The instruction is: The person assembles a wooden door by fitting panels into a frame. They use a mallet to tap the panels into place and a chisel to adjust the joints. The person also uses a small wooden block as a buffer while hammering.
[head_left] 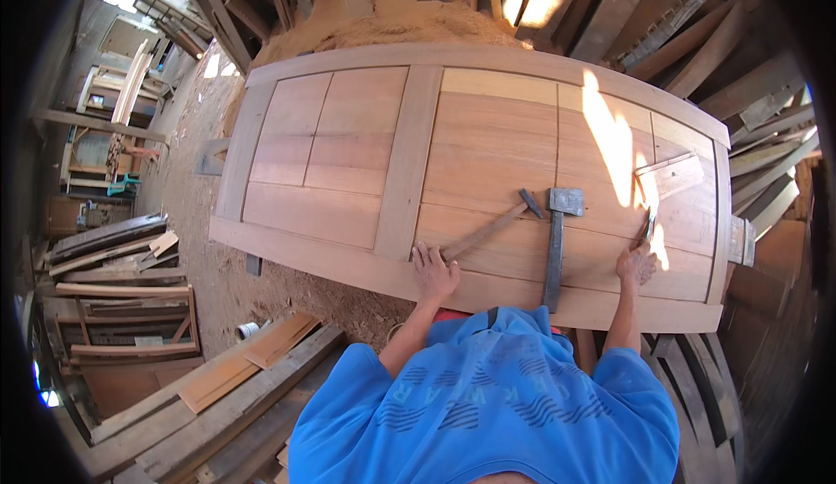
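Note:
A large panelled wooden door (366,127) lies flat in front of me. My left hand (433,272) rests flat on its near rail, fingers spread, right by the end of a wooden-handled hammer (488,230) lying on the panel. A second hammer with a dark metal handle and square head (556,245) lies beside it. My right hand (637,262) is closed around a slim tool, apparently a chisel (648,225), whose tip touches the panel near a small wooden block (675,175). A patch of sunlight falls across that spot.
A sawdust heap (392,23) rises behind the door's far edge. Timber planks (697,31) lean at the back and right. More boards and frames (122,310) are stacked on the dirt floor to the left, with long planks (235,388) near my left side.

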Tool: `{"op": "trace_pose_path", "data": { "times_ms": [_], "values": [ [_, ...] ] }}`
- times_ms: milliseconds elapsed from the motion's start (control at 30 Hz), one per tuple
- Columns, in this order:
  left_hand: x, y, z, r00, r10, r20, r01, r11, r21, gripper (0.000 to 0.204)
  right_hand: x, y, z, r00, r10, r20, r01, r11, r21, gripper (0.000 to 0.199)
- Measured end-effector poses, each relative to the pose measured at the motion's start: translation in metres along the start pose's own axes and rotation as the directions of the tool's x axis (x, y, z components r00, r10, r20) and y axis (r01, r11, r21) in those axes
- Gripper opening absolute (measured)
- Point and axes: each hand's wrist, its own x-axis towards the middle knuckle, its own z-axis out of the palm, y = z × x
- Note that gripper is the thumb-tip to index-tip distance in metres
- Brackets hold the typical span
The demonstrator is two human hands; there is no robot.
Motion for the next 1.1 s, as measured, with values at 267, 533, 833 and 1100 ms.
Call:
{"op": "trace_pose_path", "data": {
  "times_ms": [267, 533, 833, 1100],
  "values": [
    [0.0, 0.037, -0.013, 0.968, -0.238, 0.076, 0.234, 0.97, 0.066, 0.074, 0.067, 0.106, 0.101, 0.973, -0.122, 0.197, 0.115, 0.992, 0.048, 0.056],
    [-0.025, 0.023, -0.017, 0.991, -0.104, 0.089, 0.1, 0.994, 0.047, 0.074, 0.021, 0.085, 0.063, 0.801, -0.187, 0.569, -0.232, 0.779, 0.583, 0.025],
    [-0.034, 0.013, -0.019, 0.998, -0.028, 0.048, 0.027, 0.999, 0.018, 0.075, -0.089, 0.01, 0.003, 0.855, -0.488, 0.177, 0.251, 0.687, 0.682, 0.044],
    [-0.019, 0.011, -0.027, 0.985, -0.162, 0.053, 0.164, 0.985, -0.052, 0.063, -0.196, -0.18, -0.101, 0.295, -0.829, 0.474, 0.643, 0.54, 0.543, 0.055]
  ]
}}
